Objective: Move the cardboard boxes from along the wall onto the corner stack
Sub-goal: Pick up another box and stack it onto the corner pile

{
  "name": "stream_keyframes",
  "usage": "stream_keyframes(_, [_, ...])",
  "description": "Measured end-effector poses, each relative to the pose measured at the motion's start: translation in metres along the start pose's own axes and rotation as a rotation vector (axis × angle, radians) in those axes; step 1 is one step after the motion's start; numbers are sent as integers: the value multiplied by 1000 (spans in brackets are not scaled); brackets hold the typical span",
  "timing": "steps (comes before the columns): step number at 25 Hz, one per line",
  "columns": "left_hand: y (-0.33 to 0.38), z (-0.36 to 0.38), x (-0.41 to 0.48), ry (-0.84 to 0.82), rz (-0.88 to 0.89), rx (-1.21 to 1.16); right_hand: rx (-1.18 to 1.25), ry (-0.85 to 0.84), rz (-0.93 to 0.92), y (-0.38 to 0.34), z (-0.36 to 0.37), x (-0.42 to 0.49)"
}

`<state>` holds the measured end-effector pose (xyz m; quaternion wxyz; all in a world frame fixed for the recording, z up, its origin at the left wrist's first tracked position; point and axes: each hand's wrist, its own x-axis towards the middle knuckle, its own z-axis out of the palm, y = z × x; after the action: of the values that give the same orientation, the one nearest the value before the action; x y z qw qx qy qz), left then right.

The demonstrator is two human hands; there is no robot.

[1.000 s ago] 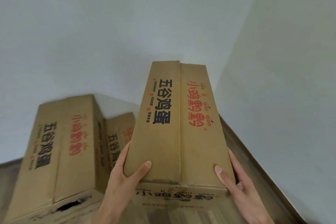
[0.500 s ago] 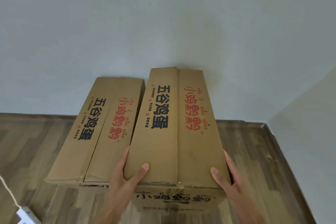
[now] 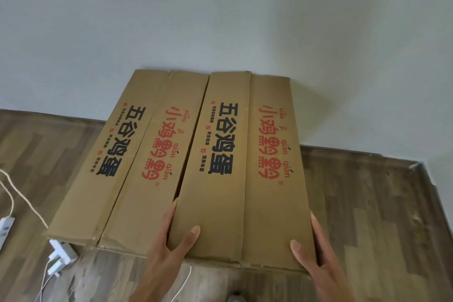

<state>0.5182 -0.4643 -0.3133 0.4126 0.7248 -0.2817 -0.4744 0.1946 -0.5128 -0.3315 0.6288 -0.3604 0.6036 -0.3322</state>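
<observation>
against the pale wall (image 3: 220, 19), two long cardboard boxes lie side by side with their far ends at the wall. the right box (image 3: 245, 167) is gripped at its near end by both hands: the left hand (image 3: 171, 247) wraps its left edge, thumb pressed flat on the top and fingers down in the narrow gap beside the left box (image 3: 127, 167); the right hand (image 3: 316, 260) clasps the right edge, thumb on top. both lids carry black and red printed characters. on the wooden floor (image 3: 367, 203) at the left lie a white power strip (image 3: 5, 228), plugs (image 3: 61, 255) and cables
</observation>
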Motion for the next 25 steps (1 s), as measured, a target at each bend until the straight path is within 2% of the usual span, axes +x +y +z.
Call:
stream_keyframes(9, [-31,7,23,57,-99,297,24,0,103,54,18,22])
stream_keyframes(12, [-35,8,29,55,-92,387,-38,-17,99,62,31,21])
stream_keyframes(15, [-38,9,32,14,-57,435,-74,35,77,63,42,21])
stream_keyframes(18, [-34,2,24,3,-36,382,-91,72,79,55,44,15])
stream_keyframes(22, [-5,-10,-5,41,14,183,-113,97,43,30,55,-11])
stream_keyframes(25, [26,-26,-36,-21,75,133,-90,96,-6,5,69,-51])
